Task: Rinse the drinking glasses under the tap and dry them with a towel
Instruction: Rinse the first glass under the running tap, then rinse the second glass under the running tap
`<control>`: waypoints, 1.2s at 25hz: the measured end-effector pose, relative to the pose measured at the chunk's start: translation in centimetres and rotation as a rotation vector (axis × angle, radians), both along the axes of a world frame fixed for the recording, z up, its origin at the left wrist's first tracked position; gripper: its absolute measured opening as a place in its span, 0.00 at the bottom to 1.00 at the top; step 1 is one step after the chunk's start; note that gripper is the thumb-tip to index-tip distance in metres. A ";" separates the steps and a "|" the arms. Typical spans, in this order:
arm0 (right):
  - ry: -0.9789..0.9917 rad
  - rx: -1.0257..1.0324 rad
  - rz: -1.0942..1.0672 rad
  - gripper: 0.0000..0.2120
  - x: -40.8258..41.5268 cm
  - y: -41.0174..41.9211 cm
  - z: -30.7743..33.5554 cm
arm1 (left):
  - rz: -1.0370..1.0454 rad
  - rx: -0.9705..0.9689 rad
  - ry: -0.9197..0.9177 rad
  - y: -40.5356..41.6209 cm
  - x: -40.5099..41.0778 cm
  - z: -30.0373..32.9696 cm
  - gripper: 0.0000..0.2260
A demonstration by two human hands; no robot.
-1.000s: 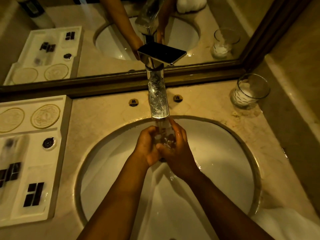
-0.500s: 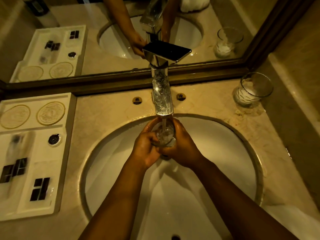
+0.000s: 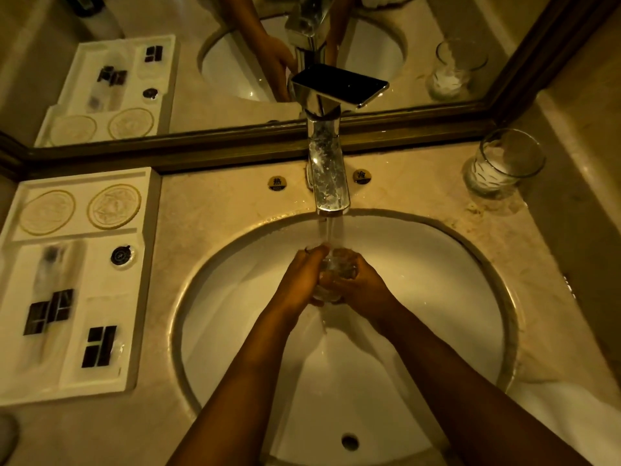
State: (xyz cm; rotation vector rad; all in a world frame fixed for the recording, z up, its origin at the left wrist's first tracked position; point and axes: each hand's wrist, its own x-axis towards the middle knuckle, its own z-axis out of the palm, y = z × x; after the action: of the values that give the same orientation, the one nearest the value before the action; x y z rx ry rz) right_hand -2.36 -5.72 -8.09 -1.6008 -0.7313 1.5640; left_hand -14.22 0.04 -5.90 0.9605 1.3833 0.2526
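Here, left hand (image 3: 299,280) and right hand (image 3: 361,287) clasp a glass (image 3: 332,267) under the tap (image 3: 329,183) (badges (image 3: 277,183) illegible).

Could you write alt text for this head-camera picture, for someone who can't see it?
Both hands, left hand and right hand, grip a drinking glass under the running tap over a white sink. A second glass stands on the counter.

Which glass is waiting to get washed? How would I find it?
Start at the round white sink, then look to its far right corner beside the mirror frame. There a clear glass stands alone on the counter; unlike the held glass under the tap, nobody touches it.
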 end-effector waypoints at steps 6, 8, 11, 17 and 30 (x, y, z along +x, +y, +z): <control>-0.033 -0.303 0.019 0.22 -1.5 -2.4 0.1 | 0.118 -0.271 -0.098 -3.5 -1.0 -2.5 0.25; -0.050 -0.395 0.051 0.28 -1.6 -3.0 0.2 | 0.212 -0.304 -0.120 -4.6 -1.0 -2.2 0.24; -0.038 -0.479 0.133 0.31 -1.1 -3.7 1.4 | 0.222 -0.317 -0.125 -5.6 -1.5 -1.7 0.21; -0.388 -0.366 0.187 0.27 -0.7 -4.8 5.1 | 0.205 -0.440 -0.274 -6.5 -2.1 1.8 0.22; -0.503 0.119 -0.386 0.22 9.0 -5.4 9.4 | 0.041 0.384 -0.165 -3.5 6.0 5.1 0.38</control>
State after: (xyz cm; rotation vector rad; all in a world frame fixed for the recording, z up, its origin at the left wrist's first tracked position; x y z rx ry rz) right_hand 6.62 -11.12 1.33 -1.9301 -0.7017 0.8354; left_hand -8.25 -3.44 -0.76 1.1982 1.2254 0.6316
